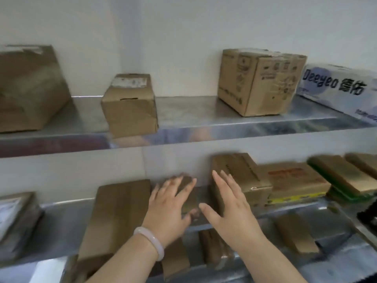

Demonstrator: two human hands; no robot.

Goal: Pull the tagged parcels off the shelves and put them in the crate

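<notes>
I am seeing both hands reaching into the middle shelf (61, 219), and neither is holding anything. The left hand (169, 203), with a pale bracelet (151, 240) on its wrist, is lying fingers straight and spread over the left side of a small parcel (190, 198). The blur is stopping me from telling whether they are touching it. The right hand (230, 209) is standing flat just right of it, fingers straight and close together, thumb pointing at the parcel.

The parcel is sitting well back on that shelf, between a flat carton (120, 205) and a taller box (240, 174). I am judging it to be plain cardboard: stiff, dry, light for its size and not fragile, though its faces may be giving a little under pressure. I cannot make out a tag on it. I am thinking the best hold is a palm on each side face, low down, clamping across it.

Room is looking tight. The box is crowding the right hand's knuckles, and the carton is lying just beside the left fingers. The upper shelf (183, 111) is hanging low over the wrists, so I am expecting a straight pull towards me rather than a lift. More packets are lying below the forearms. The crate is not showing.
</notes>
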